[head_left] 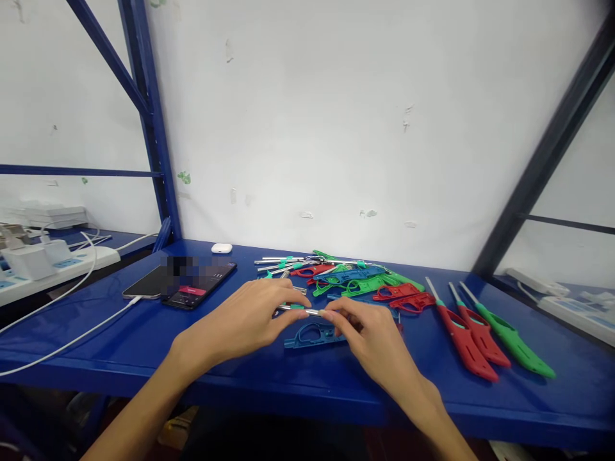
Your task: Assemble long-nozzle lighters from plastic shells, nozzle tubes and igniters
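My left hand point(252, 314) pinches a metal lighter tube point(314, 312) between thumb and fingertips, with a bit of teal plastic showing by the fingers. The tube's other end sits in the closed fingertips of my right hand point(375, 336). Below the tube, a blue lighter casing half point(307, 337) lies on the tabletop, partly covered by the right hand. Just beyond my hands is a pile of loose parts: green casing halves point(368, 285), red casing halves point(408, 298) and several metal tubes with teal pieces point(283, 262).
On the right of the blue table point(269, 368) lie two red lighters point(466, 339) and a green lighter point(516, 346). Two phones point(199, 288), one with a white cable point(96, 336), rest at left. A white earbud case point(221, 248) sits near the wall.
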A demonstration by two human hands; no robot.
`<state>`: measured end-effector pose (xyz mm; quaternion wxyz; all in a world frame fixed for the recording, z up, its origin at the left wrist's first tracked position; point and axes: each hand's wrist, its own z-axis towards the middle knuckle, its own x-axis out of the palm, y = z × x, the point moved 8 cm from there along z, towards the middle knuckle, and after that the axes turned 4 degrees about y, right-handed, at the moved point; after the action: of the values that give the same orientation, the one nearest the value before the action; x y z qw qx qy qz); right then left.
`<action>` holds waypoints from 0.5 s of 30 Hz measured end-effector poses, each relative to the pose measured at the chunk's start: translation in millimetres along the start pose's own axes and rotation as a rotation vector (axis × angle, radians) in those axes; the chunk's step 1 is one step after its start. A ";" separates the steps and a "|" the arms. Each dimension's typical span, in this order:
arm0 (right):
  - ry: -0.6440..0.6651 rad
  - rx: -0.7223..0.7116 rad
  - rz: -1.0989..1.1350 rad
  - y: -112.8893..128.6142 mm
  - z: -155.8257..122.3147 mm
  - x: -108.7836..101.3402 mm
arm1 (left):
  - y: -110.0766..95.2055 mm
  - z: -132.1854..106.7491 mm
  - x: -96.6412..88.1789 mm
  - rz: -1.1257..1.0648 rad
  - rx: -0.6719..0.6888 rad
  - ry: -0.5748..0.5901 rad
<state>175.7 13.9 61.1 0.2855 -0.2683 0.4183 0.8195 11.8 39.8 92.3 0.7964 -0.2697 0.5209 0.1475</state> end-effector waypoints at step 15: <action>-0.079 0.108 -0.380 -53.6 -2.1 -36.9 | 18.3 -7.0 -19.9 -0.011 -0.098 -0.078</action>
<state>238.8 29.3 56.6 0.4654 -0.2944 0.3916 0.7371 -11.2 51.5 103.1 0.8028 -0.3052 0.4800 0.1788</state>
